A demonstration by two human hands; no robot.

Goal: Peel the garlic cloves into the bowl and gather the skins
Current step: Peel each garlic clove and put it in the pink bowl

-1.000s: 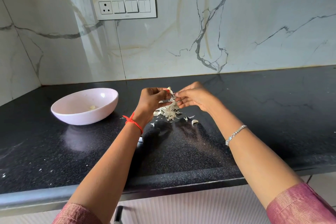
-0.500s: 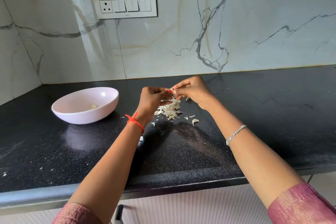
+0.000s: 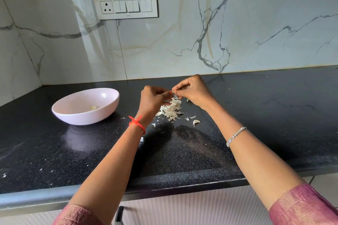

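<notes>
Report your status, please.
Left hand and right hand pinch a clove over the skins. Bowl holds one peeled clove. Nothing blocks the bowl.

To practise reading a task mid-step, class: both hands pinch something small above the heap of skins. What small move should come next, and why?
Probably pull the skin off the clove pinched between the left hand and right hand, dropping it onto the skins pile below. The hands sit over that pile, not over the bowl, where one peeled clove lies, so peeling seems unfinished.

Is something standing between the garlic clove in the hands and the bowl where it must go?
Nothing visible does. The left hand and right hand pinch the garlic clove; only countertop lies between it and the open bowl.
</notes>
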